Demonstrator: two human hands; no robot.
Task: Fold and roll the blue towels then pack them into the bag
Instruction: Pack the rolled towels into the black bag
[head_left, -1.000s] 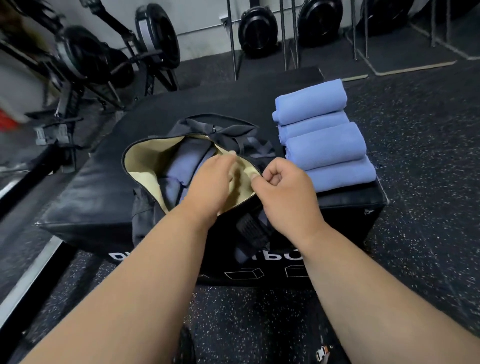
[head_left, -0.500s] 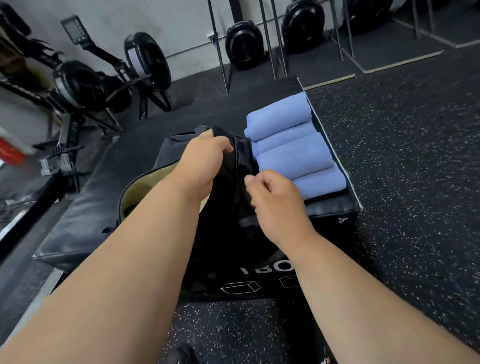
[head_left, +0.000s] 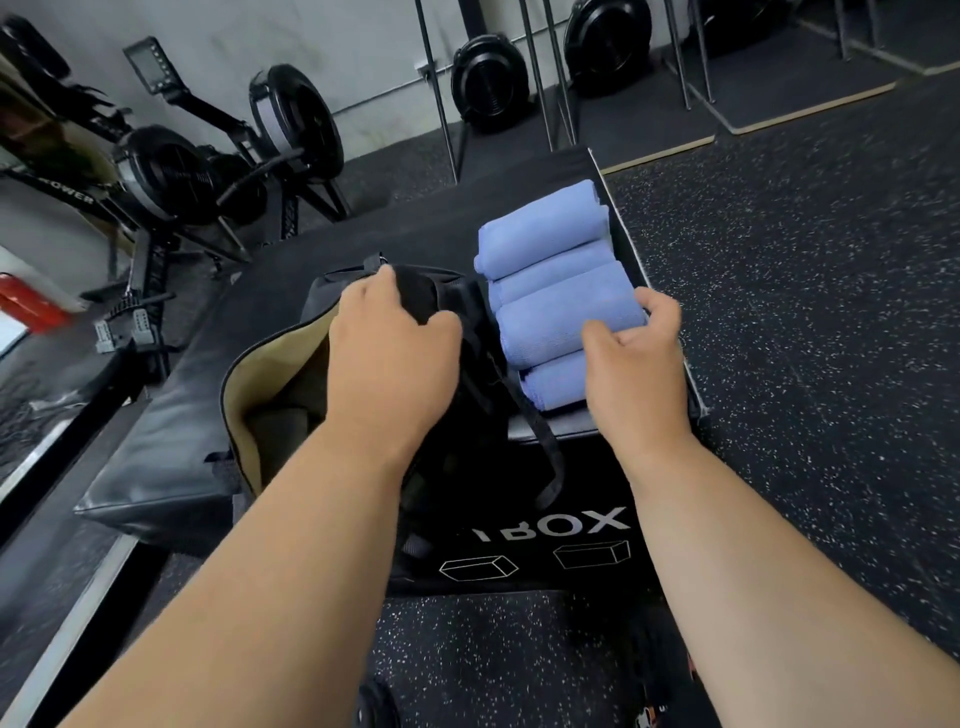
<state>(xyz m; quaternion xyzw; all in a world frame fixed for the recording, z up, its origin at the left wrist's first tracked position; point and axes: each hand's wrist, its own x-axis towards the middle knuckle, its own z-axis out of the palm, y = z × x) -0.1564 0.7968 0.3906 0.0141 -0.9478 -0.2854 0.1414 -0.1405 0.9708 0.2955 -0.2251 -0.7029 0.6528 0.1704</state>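
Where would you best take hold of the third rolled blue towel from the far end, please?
Grip the third rolled towel around its middle, from above at its right side, as the right hand does: it lies flat, wedged between neighbouring rolls, so only its top is free.

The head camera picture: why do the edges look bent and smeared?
Head view: a wide-angle lens bows the floor and box outward; the left edge is blurred; the towels and both hands, left and right, look sharp under soft, even light.

We see dim, even indoor light, soft shadows, wide-angle bending toward the edges, and motion blur at nine o'clock.
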